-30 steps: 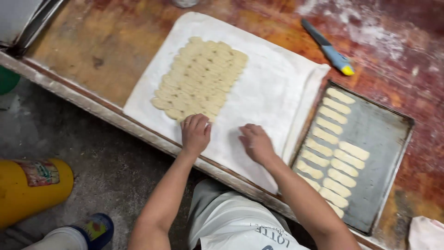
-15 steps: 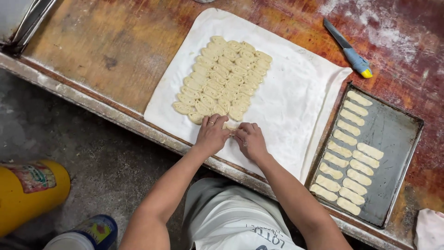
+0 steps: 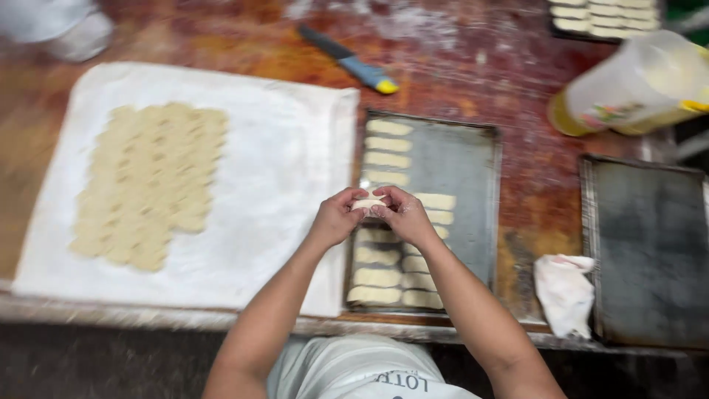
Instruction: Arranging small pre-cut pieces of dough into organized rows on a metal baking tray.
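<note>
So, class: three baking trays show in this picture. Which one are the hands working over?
The middle tray, beside the white cloth. Both hands, left hand and right hand, hold a dough piece above its dough rows; the right tray lies bare, the far one sits apart.

light: warm, fairly dim, from overhead | shadows: soft, under my forearms | blur: motion smear over whole frame, worst at the dough sheet (image 3: pixel 151 181) and top corners | glare: mild on the plastic jug (image 3: pixel 635 81) | focus: nothing crisp
</note>
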